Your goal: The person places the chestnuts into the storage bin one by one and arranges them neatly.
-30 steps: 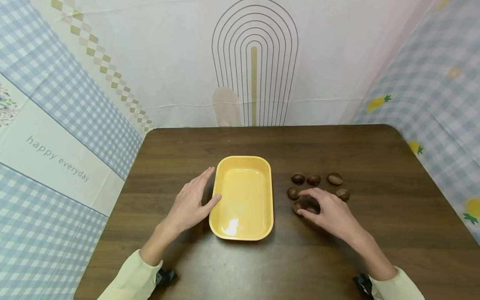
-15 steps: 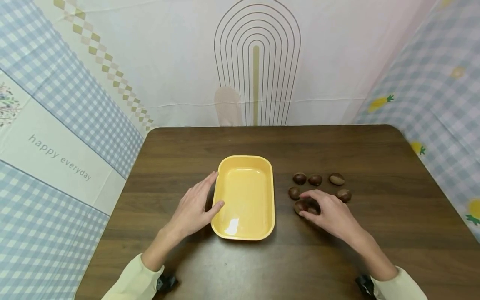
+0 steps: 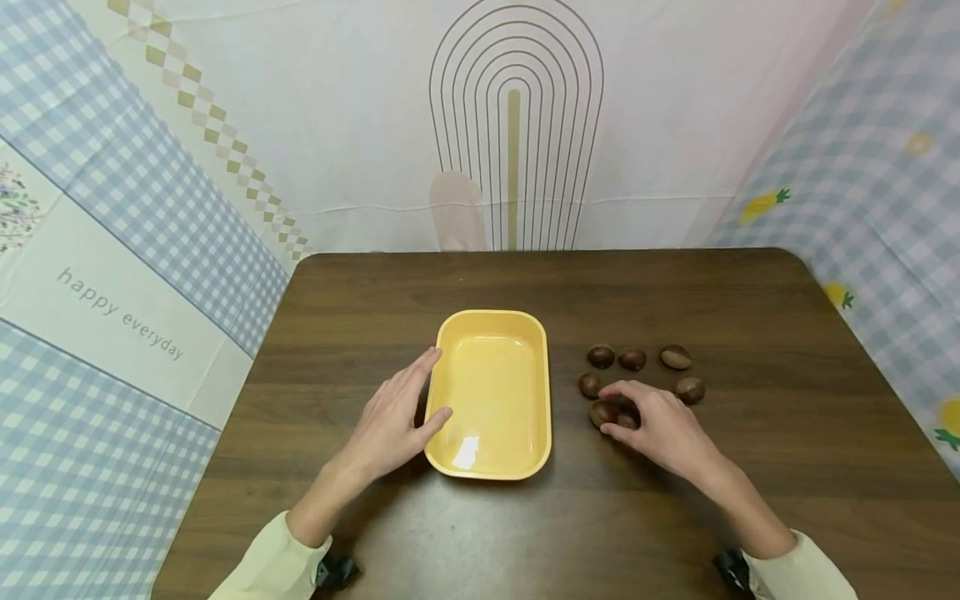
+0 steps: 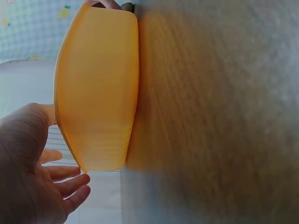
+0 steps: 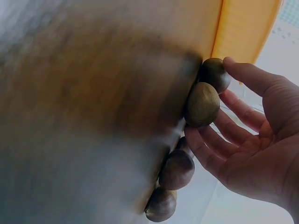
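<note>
My right hand is low at a cluster of brown chestnuts. Its thumb and index finger are curled about a dark chestnut, the thumb tip against its side. Close by, under the curve of the fingers, lies a second, paler chestnut. My left hand rests at the left side of a yellow rectangular tray, fingers fairly straight along the outside and thumb over the rim. Nothing lies in the tray. In the left wrist view the tray's outer wall hides its inside.
Around the right hand sit several other chestnuts, such as one at the far right and one nearer the tray. All stand on a dark wooden table, with a patterned cloth hanging behind it.
The head view has shifted slightly. My left hand has come a little closer in to the tray's rim. My right hand stays at the same chestnuts, with only slight finger movement.
</note>
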### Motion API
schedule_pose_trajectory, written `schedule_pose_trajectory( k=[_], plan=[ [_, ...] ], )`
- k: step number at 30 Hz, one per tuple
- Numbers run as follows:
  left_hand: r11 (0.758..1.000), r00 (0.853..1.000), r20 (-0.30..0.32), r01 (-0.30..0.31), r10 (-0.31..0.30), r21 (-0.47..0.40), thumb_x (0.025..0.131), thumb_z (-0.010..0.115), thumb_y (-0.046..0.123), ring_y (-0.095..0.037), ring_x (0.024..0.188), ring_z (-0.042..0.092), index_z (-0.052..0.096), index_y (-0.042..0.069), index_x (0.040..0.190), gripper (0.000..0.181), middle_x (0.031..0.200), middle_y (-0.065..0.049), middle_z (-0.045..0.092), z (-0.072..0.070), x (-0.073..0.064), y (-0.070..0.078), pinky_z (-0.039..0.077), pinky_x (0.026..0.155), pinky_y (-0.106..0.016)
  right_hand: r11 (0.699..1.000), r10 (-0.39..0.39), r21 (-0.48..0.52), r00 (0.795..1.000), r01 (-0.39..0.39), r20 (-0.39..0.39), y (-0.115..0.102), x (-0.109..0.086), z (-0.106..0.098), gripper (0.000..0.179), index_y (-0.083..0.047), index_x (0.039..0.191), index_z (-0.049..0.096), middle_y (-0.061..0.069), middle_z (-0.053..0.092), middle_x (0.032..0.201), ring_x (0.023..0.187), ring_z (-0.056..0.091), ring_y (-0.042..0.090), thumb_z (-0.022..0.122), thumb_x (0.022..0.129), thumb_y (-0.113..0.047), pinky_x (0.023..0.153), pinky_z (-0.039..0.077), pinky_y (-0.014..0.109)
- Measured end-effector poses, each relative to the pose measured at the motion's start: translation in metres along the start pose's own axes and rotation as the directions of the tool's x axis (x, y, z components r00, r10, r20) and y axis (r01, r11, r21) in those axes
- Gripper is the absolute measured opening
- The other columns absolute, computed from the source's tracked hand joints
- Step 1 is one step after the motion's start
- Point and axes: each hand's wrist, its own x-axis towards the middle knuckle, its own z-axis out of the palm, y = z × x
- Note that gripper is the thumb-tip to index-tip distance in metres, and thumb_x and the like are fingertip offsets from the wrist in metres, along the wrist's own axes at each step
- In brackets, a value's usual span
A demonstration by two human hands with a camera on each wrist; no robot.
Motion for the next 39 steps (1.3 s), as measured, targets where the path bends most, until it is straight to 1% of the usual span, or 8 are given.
schedule_pose_trajectory(
  k=[3,8,13,18,23,28,39],
  plan=[
    [1.0,1.0,-0.009,-0.001,0.001,-0.004,0.1,0.072,0.033,-0.037,0.147,0.047,0.033,0.01,0.167,0.081,0.17,-0.01,0.037,0.002,0.0,0.0,0.04,0.114,-0.064,1.0,0.003,0.002,1.0,-0.003,0.001,0.0,0.001,0.0,0.04,-0.011,0.121,0.074,0.005,0.076,0.117,0.103,0.074,0.027,0.091,0.084,-0.015,0.083,0.059,0.05],
    [1.0,1.0,-0.022,-0.005,0.004,-0.015,0.099,0.073,0.031,-0.038,0.145,0.049,0.034,0.01,0.166,0.081,0.17,-0.01,0.037,0.004,-0.001,0.0,0.041,0.112,-0.066,1.0,0.009,0.006,1.0,-0.009,0.01,0.001,0.002,0.0,0.039,-0.012,0.119,0.075,0.004,0.076,0.116,0.102,0.073,0.026,0.092,0.084,-0.014,0.082,0.058,0.049],
    [1.0,0.999,-0.036,-0.011,0.011,-0.012,0.099,0.073,0.029,-0.039,0.144,0.049,0.035,0.009,0.166,0.08,0.17,-0.009,0.036,0.007,-0.002,-0.001,0.042,0.11,-0.067,1.0,0.013,0.002,1.0,-0.013,0.02,0.0,0.003,0.0,0.036,-0.014,0.117,0.076,0.002,0.076,0.114,0.098,0.073,0.023,0.091,0.084,-0.016,0.079,0.057,0.047],
    [1.0,0.998,-0.053,-0.026,0.025,-0.003,0.099,0.07,0.025,-0.038,0.145,0.049,0.035,0.008,0.166,0.077,0.17,-0.01,0.037,0.009,-0.003,-0.002,0.043,0.109,-0.066,1.0,0.013,-0.005,1.0,-0.013,0.021,0.0,0.003,0.0,0.035,-0.014,0.116,0.076,0.001,0.076,0.113,0.097,0.073,0.022,0.091,0.084,-0.014,0.079,0.057,0.047],
    [0.999,0.998,-0.058,-0.04,0.039,-0.004,0.098,0.067,0.02,-0.035,0.148,0.046,0.036,0.007,0.165,0.075,0.17,-0.01,0.038,0.01,-0.003,-0.002,0.042,0.112,-0.062,1.0,0.008,-0.01,1.0,-0.008,0.023,0.0,0.003,0.0,0.035,-0.013,0.116,0.076,0.0,0.076,0.112,0.094,0.072,0.021,0.091,0.084,-0.014,0.078,0.057,0.045],
    [0.999,0.998,-0.056,-0.033,0.031,-0.02,0.098,0.064,0.017,-0.032,0.151,0.043,0.035,0.007,0.166,0.074,0.17,-0.01,0.037,0.012,-0.004,-0.003,0.04,0.114,-0.063,1.0,0.01,-0.011,1.0,-0.01,0.02,-0.001,0.004,0.001,0.034,-0.014,0.115,0.075,0.0,0.075,0.111,0.092,0.07,0.019,0.09,0.084,-0.015,0.076,0.056,0.043],
    [0.999,0.997,-0.068,-0.033,0.03,-0.042,0.097,0.062,0.014,-0.033,0.151,0.042,0.035,0.006,0.165,0.073,0.17,-0.011,0.036,0.014,-0.005,-0.005,0.039,0.116,-0.061,1.0,0.014,-0.002,1.0,-0.014,-0.011,-0.001,0.005,0.001,0.036,-0.011,0.117,0.073,0.002,0.074,0.111,0.091,0.068,0.019,0.088,0.084,-0.011,0.076,0.055,0.043]
  ],
)
